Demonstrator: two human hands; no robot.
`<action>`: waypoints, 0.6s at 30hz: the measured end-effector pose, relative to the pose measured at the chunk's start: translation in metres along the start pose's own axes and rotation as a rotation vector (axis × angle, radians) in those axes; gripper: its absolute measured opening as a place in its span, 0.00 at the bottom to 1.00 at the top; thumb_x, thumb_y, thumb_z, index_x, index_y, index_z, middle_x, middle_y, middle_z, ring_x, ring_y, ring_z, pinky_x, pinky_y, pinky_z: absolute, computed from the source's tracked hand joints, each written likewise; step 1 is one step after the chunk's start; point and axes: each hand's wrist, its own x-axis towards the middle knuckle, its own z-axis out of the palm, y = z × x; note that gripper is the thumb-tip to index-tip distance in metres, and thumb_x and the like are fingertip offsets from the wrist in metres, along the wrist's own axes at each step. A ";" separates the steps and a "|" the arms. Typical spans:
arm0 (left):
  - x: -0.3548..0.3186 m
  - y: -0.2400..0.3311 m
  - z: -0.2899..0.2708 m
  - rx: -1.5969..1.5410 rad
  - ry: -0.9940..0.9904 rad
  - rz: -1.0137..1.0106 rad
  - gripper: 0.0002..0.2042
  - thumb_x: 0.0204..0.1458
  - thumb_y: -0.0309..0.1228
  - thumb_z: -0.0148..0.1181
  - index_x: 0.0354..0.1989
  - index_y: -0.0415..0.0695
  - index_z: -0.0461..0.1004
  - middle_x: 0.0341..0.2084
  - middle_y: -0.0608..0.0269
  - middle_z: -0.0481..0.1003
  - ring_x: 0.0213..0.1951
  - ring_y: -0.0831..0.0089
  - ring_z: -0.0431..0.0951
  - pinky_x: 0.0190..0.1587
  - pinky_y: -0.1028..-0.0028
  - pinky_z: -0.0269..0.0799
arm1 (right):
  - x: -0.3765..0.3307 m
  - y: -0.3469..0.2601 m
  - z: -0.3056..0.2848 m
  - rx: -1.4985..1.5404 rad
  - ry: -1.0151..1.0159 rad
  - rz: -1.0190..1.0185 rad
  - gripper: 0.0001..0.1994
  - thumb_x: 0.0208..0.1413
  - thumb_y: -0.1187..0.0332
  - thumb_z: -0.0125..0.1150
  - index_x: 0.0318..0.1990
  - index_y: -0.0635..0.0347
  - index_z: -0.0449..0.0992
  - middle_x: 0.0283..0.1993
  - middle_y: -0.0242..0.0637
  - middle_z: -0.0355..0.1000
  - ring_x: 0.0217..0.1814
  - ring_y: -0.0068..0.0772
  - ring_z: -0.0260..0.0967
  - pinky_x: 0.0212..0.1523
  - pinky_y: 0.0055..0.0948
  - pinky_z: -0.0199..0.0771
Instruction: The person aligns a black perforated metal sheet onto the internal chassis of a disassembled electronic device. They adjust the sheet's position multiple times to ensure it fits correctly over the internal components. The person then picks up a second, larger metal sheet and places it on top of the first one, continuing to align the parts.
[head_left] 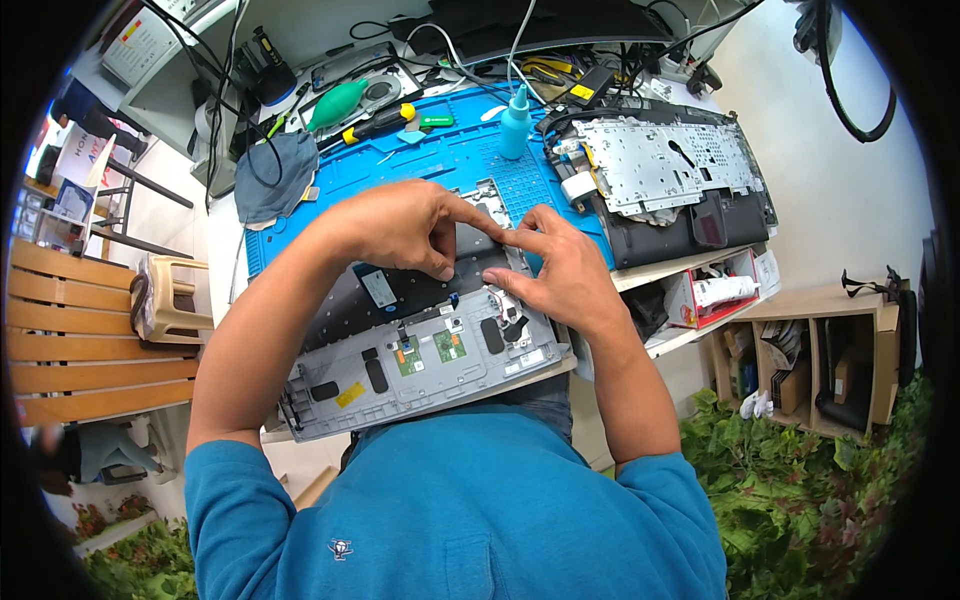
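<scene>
A laptop's grey top case [460, 365] lies with its inner side up at the table's front edge. A black sheet [345, 305], apparently the keyboard's back, covers its far part, with a dark label patch [378, 288] on it. Above the sheet, my left hand [405, 225] has its index finger stretched to the right and its thumb apart. My right hand [560, 265] is at the case's right side, index finger and thumb spread. The two index fingertips meet near the case's far right part. I see nothing held between the fingers, though the contact spot is partly hidden.
Beneath lies a blue work mat [375, 165]. A blue squeeze bottle [515, 125], yellow-black screwdriver [380, 123], green blower [338, 104] and grey cloth [275, 185] stand or lie beyond my hands. Another opened laptop assembly [670, 165] sits at right, above a red-edged box [725, 290].
</scene>
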 end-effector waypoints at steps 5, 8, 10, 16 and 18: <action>0.005 -0.009 0.006 -0.048 -0.009 0.021 0.39 0.55 0.24 0.78 0.78 0.49 0.72 0.37 0.60 0.90 0.40 0.69 0.90 0.48 0.68 0.82 | 0.000 0.003 0.000 0.028 -0.015 -0.014 0.22 0.55 0.56 0.84 0.55 0.53 0.91 0.49 0.39 0.78 0.50 0.47 0.82 0.51 0.45 0.82; 0.009 -0.007 0.007 -0.044 -0.017 0.045 0.39 0.55 0.26 0.75 0.78 0.43 0.70 0.39 0.58 0.90 0.42 0.66 0.90 0.49 0.65 0.83 | 0.001 0.005 -0.001 0.031 -0.041 -0.013 0.19 0.58 0.59 0.82 0.56 0.53 0.90 0.50 0.40 0.78 0.51 0.47 0.82 0.52 0.45 0.82; 0.012 -0.009 0.010 -0.073 -0.023 0.041 0.38 0.56 0.25 0.74 0.78 0.43 0.69 0.40 0.57 0.90 0.42 0.65 0.90 0.49 0.65 0.83 | 0.001 0.005 -0.002 0.026 -0.046 -0.021 0.18 0.61 0.62 0.79 0.57 0.52 0.90 0.51 0.40 0.78 0.51 0.47 0.82 0.53 0.46 0.82; 0.019 -0.009 0.017 -0.060 -0.031 0.015 0.41 0.58 0.22 0.72 0.82 0.46 0.62 0.36 0.60 0.89 0.39 0.69 0.88 0.48 0.67 0.81 | 0.000 0.003 -0.003 0.021 -0.053 -0.010 0.16 0.64 0.64 0.76 0.58 0.51 0.89 0.51 0.40 0.77 0.53 0.47 0.81 0.53 0.46 0.82; 0.019 -0.010 0.019 -0.056 -0.031 0.010 0.42 0.58 0.22 0.72 0.82 0.46 0.62 0.36 0.61 0.89 0.40 0.69 0.88 0.48 0.67 0.80 | 0.001 0.002 -0.003 0.019 -0.057 -0.002 0.16 0.64 0.64 0.75 0.57 0.51 0.89 0.52 0.40 0.77 0.54 0.47 0.81 0.54 0.46 0.82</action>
